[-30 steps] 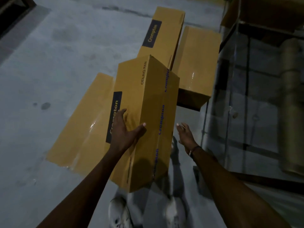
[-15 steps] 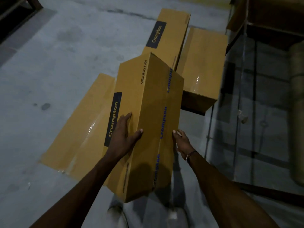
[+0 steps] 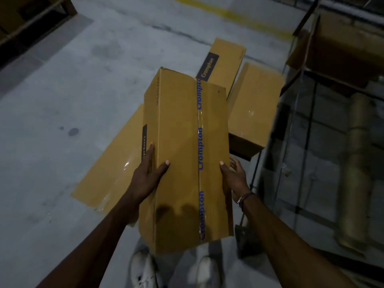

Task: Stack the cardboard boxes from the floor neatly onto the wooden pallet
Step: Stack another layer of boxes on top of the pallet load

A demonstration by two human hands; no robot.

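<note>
Both grips are clamped on a long cardboard box [image 3: 182,159], left hand [image 3: 148,175], right hand [image 3: 234,177]; level carrying is advised

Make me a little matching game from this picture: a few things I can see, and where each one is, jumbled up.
Things:
1. held box
2. flat cardboard
3. box with black label
4. white shoes

Places:
A. bottom edge of the view
B. between left hand and right hand
C. farthest away on the floor
D. lying on the floor left of the held box

Pairs: 1-B, 2-D, 3-C, 4-A
</note>
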